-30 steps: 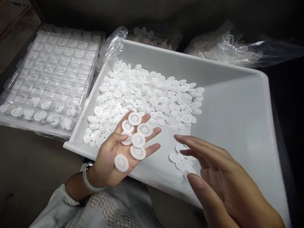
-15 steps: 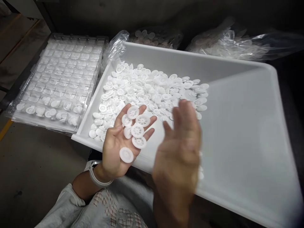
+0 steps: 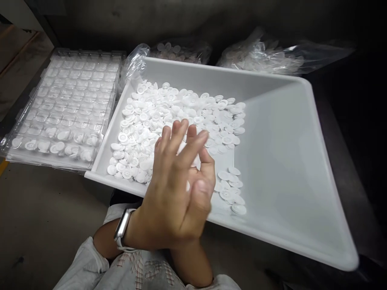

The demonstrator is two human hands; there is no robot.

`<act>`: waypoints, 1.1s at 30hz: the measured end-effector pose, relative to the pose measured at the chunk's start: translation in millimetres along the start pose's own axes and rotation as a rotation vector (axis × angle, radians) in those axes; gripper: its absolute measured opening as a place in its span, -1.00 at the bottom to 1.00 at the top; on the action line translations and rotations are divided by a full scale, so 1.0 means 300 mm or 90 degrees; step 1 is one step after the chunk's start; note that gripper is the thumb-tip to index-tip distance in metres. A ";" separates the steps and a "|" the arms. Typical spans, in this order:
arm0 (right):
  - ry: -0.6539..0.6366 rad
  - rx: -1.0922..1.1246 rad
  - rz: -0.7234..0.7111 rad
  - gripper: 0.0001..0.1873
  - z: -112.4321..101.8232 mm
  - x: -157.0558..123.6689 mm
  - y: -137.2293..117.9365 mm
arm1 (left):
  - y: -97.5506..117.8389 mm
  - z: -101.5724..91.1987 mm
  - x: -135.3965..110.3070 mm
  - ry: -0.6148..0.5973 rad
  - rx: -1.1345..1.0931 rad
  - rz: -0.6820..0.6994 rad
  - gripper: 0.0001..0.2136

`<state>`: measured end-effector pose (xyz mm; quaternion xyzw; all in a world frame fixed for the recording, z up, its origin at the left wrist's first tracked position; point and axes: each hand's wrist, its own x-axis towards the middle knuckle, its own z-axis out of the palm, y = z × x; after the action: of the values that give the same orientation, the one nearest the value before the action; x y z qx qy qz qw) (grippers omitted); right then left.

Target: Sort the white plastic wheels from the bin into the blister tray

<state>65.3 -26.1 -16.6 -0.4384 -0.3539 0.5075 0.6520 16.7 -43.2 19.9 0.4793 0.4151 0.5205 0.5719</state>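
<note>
My left hand (image 3: 169, 197), with a watch (image 3: 121, 225) on its wrist, is tilted over in front of my right hand. Its back faces me and its fingers are stretched out. Behind it, my right hand (image 3: 208, 165) is mostly hidden, its visible fingers curled. Bits of white plastic discs (image 3: 195, 160) show between the two palms; how many is hidden. Below both hands lies the grey tray (image 3: 281, 161), with a large heap of spoked white discs (image 3: 169, 104) at its left and a small pile (image 3: 231, 187) right of my hands.
A stack of clear blister trays (image 3: 69, 92) stands left of the grey tray, its front row of pockets holding white discs. Clear plastic bags with more discs (image 3: 263, 56) lie behind the tray's back rim. A crumpled plastic film (image 3: 136, 60) hangs at the back left corner.
My left hand has turned from palm up, with several discs on it, to back-of-hand up. My right hand has come left, behind it. The small right-hand pile is now uncovered.
</note>
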 end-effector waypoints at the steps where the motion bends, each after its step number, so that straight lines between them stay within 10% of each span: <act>1: 0.021 0.065 0.023 -0.40 -0.008 0.006 0.001 | -0.018 -0.010 -0.009 -0.006 0.058 0.076 -0.52; 5: 0.034 0.285 0.116 -0.53 -0.032 0.003 -0.004 | -0.072 -0.064 -0.043 -0.015 0.275 0.234 -0.42; 25: 0.077 0.397 0.175 -0.76 -0.058 -0.027 0.003 | -0.079 -0.133 -0.038 0.007 0.534 0.297 -0.56; 30: 0.086 0.419 0.149 -0.77 -0.057 -0.026 0.012 | -0.089 -0.137 -0.034 -0.027 0.490 0.258 -0.53; 33: 0.110 0.411 0.142 -0.79 -0.051 -0.021 0.001 | -0.089 -0.109 -0.022 0.051 0.181 0.127 -0.55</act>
<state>77.6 -35.3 -22.7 -0.2868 -0.0690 0.6222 0.7251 -10.7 -46.0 -12.9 0.5730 0.4577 0.5293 0.4267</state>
